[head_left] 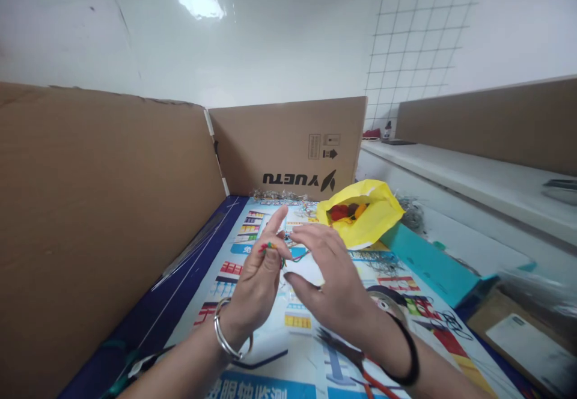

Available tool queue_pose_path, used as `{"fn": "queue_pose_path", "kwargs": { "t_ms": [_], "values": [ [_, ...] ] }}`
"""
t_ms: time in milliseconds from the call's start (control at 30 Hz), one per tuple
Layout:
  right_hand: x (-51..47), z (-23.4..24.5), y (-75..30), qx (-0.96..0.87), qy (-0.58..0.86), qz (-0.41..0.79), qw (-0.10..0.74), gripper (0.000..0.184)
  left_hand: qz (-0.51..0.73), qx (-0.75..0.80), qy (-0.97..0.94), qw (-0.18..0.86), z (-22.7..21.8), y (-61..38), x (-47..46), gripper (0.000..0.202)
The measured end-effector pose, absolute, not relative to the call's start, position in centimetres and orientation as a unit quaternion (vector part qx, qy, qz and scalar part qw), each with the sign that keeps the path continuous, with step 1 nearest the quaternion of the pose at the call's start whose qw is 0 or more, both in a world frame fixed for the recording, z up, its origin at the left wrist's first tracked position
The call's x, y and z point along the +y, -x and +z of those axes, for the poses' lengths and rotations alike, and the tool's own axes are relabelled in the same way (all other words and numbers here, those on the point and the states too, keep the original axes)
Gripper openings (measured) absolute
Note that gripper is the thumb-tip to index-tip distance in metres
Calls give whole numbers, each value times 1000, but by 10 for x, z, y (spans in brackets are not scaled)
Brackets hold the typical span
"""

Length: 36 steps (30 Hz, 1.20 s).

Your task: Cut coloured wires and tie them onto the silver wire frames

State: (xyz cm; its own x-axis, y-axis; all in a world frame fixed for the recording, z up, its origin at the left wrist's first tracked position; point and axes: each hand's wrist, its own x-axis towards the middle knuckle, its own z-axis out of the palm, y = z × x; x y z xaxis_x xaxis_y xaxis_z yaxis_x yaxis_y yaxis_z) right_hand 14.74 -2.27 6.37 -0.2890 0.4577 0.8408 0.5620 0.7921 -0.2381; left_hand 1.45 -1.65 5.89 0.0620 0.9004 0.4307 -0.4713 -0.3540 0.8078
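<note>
My left hand [264, 267] is closed, with thumb pressed against the index side and one finger pointing up. A small braided cord [268, 246] in red, green and yellow is pinched in it. Thin coloured threads [297, 259] run from the cord toward my right hand [331, 267]. That hand is slightly blurred, its thumb and fingers apart; whether a thread touches its fingers I cannot tell. Below the right wrist lie scissors [340, 346] with dark blades and red handles, partly hidden by the forearm.
A yellow bag [378, 219] holding red and yellow yarn [345, 211] lies beyond my right hand. A teal box [428, 261] and a plastic-wrapped cardboard package [518, 333] are at right. Cardboard panels [288, 146] wall the back and left. A tape roll [387, 303] sits by the right wrist.
</note>
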Motion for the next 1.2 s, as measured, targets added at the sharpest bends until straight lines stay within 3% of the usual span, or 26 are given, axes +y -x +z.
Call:
{"fn": "queue_pose_path", "kwargs": {
  "t_ms": [167,300,533,733,933,1200],
  "values": [
    [-13,52,-123,-779,356,57,514,37,641,239,-537,494,46,-16,-15,24],
    [-13,39,-120,-765,383,95,508,29,616,238,-493,567,37,-17,-10,14],
    [-8,28,-124,-753,415,140,491,9,601,234,-421,638,30,-23,-6,24],
    [-4,31,-126,-697,394,311,512,10,604,208,-380,669,30,-27,-3,37],
    [2,33,-128,-582,321,508,549,14,624,185,-369,663,27,-29,0,27],
    [7,29,-132,-533,294,529,591,12,614,146,-371,682,28,-29,0,23]
  ]
}}
